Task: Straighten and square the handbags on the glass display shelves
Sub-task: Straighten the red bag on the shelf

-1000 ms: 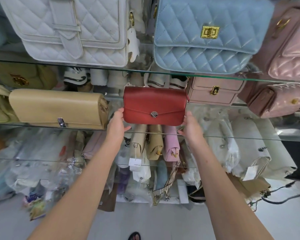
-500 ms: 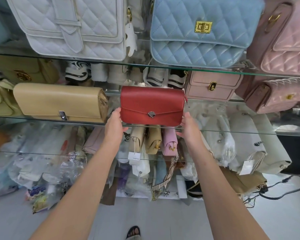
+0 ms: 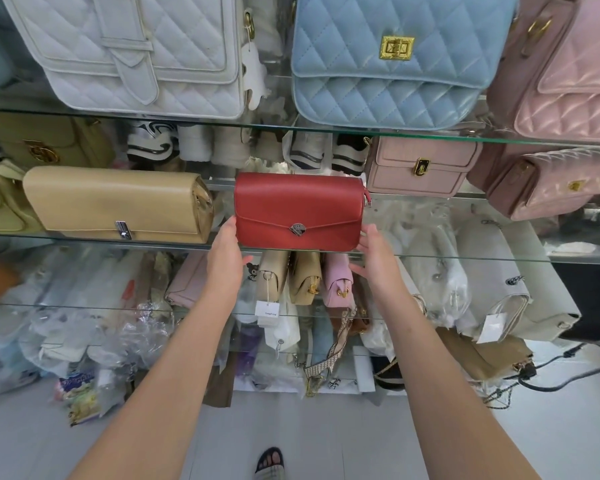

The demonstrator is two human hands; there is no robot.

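Note:
A red flap handbag (image 3: 298,209) with a silver clasp stands upright on the middle glass shelf (image 3: 465,256), at its front edge. My left hand (image 3: 226,252) rests with its fingers against the bag's lower left end. My right hand (image 3: 374,252) touches the lower right corner. Both thumbs hang below the shelf edge, off the bag. A long tan handbag (image 3: 118,204) lies to the left and a small pink handbag (image 3: 420,166) stands behind to the right. On the upper glass shelf (image 3: 274,124) stand a white quilted bag (image 3: 136,53), a blue quilted bag (image 3: 395,60) and a pink quilted bag (image 3: 568,81).
A dusty pink quilted bag (image 3: 548,181) lies tilted at the right of the middle shelf. Olive and yellow bags (image 3: 32,147) sit at the far left. Lower shelves hold several small bags (image 3: 305,277) and plastic-wrapped stock (image 3: 465,282). Cables (image 3: 568,372) run on the floor at right.
Both hands stay at the ends of the red handbag. The bag has shifted only slightly to the left in view and sits level on the shelf.

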